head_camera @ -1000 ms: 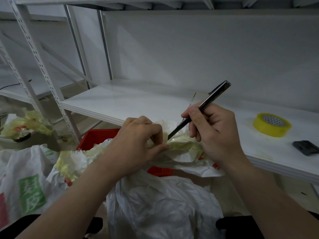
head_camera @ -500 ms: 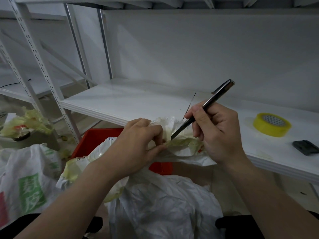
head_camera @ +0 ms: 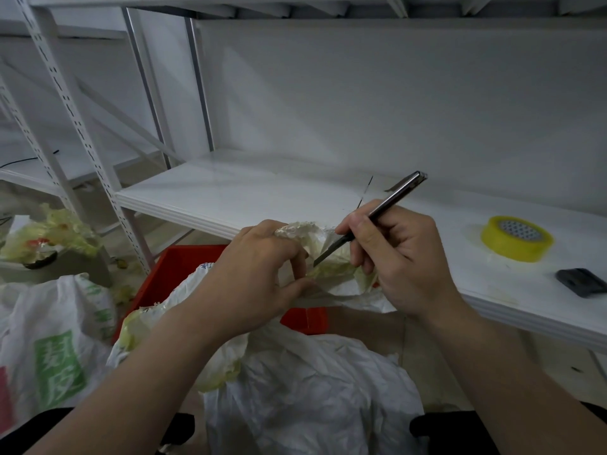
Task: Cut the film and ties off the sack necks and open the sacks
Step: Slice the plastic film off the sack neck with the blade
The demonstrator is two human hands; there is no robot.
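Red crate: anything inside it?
Only a corner of the red crate and a strip of its wall show. The white sack and the left hand gripping its neck cover the rest, so its contents cannot be seen.

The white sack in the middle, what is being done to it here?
A person is working on its neck. The left hand pinches the sack neck, and the right hand holds a slim knife like a pen, blade tip at the yellowish film around the neck. The sack is not yet open. A yellow tape roll lies on the white shelf.
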